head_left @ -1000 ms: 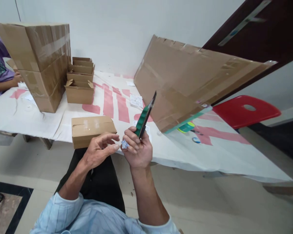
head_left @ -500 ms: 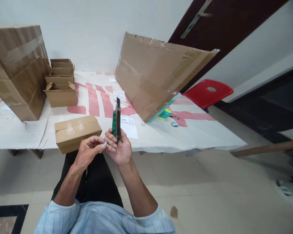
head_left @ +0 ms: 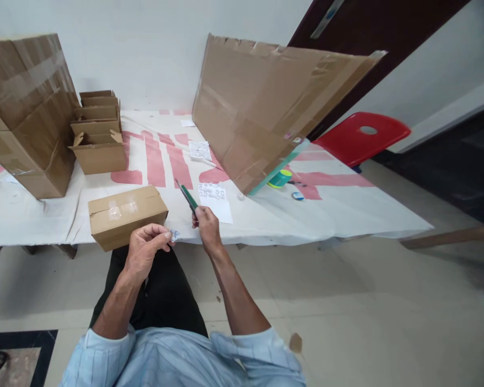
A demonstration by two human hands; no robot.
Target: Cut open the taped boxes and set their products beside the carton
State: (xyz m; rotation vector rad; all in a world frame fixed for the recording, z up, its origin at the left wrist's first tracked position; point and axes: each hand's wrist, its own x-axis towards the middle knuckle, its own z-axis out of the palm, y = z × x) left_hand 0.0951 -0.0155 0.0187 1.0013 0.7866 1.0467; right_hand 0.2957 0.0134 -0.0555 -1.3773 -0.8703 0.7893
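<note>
My left hand (head_left: 147, 247) pinches a small printed sticker (head_left: 175, 234) between thumb and fingertips, just in front of the table edge. Wrapped round a green box cutter (head_left: 189, 198) is my right hand (head_left: 207, 226), the blade tilted up and to the left over the table. Beside my left hand sits a closed cardboard box (head_left: 127, 212) with clear tape across its top. A sheet with printed marks (head_left: 218, 207) lies flat beyond my right hand, and a smaller patterned paper stack (head_left: 200, 151) rests farther back.
Several open small boxes (head_left: 99, 156) stand in a row beside a large taped carton (head_left: 28, 113) at left. A big cardboard panel (head_left: 262, 113) leans at the back. Near its foot are a green tape roll (head_left: 280, 178) and a small roll (head_left: 297, 196). A red chair (head_left: 358, 140) stands right.
My right hand has moved away from the left, and the box cutter has swung from upright to tilting left. The sticker in my left hand shows more plainly.
</note>
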